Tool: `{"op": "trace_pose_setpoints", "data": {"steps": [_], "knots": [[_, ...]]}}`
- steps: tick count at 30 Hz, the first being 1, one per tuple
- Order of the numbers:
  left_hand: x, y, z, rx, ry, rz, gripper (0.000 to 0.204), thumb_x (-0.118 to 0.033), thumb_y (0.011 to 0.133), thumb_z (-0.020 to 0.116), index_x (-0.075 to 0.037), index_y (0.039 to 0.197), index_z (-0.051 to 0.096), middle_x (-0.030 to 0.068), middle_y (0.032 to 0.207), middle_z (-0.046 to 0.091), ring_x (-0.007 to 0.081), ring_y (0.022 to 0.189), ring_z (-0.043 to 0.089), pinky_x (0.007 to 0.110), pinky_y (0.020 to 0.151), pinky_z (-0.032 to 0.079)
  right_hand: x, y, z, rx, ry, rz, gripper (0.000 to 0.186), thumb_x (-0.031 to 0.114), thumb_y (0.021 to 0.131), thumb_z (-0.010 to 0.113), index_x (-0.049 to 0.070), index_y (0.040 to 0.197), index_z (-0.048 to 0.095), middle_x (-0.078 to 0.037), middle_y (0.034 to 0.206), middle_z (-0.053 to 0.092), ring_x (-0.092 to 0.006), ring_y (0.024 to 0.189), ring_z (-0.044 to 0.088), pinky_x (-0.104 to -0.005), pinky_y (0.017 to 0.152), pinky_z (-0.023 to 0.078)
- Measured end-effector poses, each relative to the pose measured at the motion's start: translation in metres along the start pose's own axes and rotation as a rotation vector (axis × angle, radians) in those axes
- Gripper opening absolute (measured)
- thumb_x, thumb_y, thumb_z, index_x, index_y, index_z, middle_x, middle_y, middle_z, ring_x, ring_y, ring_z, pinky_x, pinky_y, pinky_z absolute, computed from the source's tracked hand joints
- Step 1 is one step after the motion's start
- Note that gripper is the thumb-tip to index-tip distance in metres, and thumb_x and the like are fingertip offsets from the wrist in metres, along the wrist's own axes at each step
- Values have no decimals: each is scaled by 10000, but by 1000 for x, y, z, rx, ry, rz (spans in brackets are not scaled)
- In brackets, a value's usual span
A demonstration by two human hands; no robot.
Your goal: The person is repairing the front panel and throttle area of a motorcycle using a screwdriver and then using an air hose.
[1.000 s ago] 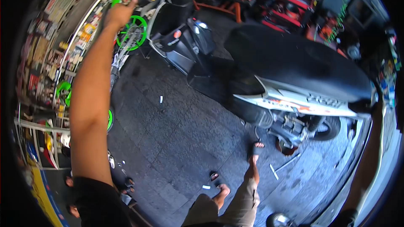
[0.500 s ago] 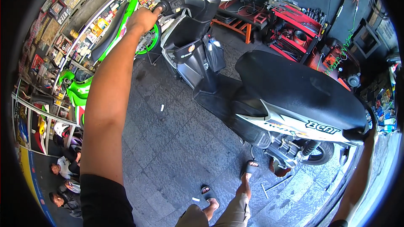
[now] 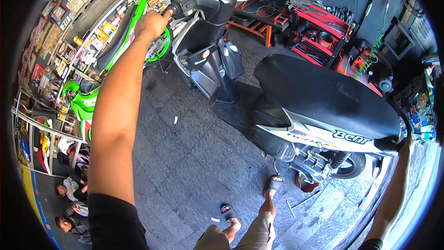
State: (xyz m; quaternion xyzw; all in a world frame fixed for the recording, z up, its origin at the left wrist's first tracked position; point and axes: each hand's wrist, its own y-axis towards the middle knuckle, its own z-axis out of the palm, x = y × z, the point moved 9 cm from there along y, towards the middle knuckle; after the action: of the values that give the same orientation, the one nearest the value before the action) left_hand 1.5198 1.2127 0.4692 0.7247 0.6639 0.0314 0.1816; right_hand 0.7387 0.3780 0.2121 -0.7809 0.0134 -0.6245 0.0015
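A white and black scooter point(image 3: 319, 95) stands across the floor in front of me, its front toward the far left and its long black seat toward the right. My left arm is stretched forward, and my left hand point(image 3: 153, 23) is closed round the left handlebar grip point(image 3: 172, 10). At the scooter's tail my right hand point(image 3: 405, 144) is at the black rear grab rail point(image 3: 407, 122), seemingly closed on it; its fingers are mostly hidden near the picture's dark rim. A dark pouch point(image 3: 231, 60) hangs below the handlebar.
A green motorbike point(image 3: 85, 101) and a parts display case point(image 3: 104, 30) line the left. Two people point(image 3: 69, 206) sit at the lower left. At the back are a red tool cart point(image 3: 323, 30), an orange-legged bench point(image 3: 259, 32) and a compressor point(image 3: 370, 62). A T-shaped tool point(image 3: 296, 203) lies on the floor.
The view has shifted slightly, so the scooter and the background appear a little further left. Both hands keep their places on the scooter.
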Motion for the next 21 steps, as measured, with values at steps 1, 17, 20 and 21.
{"op": "trace_pose_setpoints", "data": {"steps": [1,17,20,21], "knots": [[-6,-1,9,-3,5,5,723,-646,865,506,16,1109,659,231,1165,644,365,1103,616,467,927,477,-3,5,-9,-59,129,72,644,681,772,644,47,683,581,-27,565,422,-171,445,367,-376,449,372],[12,89,48,-129,347,466,605,-535,1005,267,-61,1279,525,316,894,603,481,908,581,515,821,422,77,-72,3,-264,-591,-75,605,524,860,603,-70,936,685,-128,818,659,-231,736,639,-367,647,500],[4,79,48,-124,507,597,554,-499,1017,266,-92,1313,497,309,914,599,466,918,586,497,838,428,58,-77,-2,-241,-216,241,569,109,828,585,339,1345,524,-157,822,680,-264,767,669,-403,702,523],[6,81,49,-94,518,574,530,-482,1022,263,-115,1334,484,312,935,598,465,919,587,498,837,431,57,-80,1,-240,-217,242,569,109,828,585,339,1345,524,-157,822,680,-264,767,669,-403,702,523]]}}
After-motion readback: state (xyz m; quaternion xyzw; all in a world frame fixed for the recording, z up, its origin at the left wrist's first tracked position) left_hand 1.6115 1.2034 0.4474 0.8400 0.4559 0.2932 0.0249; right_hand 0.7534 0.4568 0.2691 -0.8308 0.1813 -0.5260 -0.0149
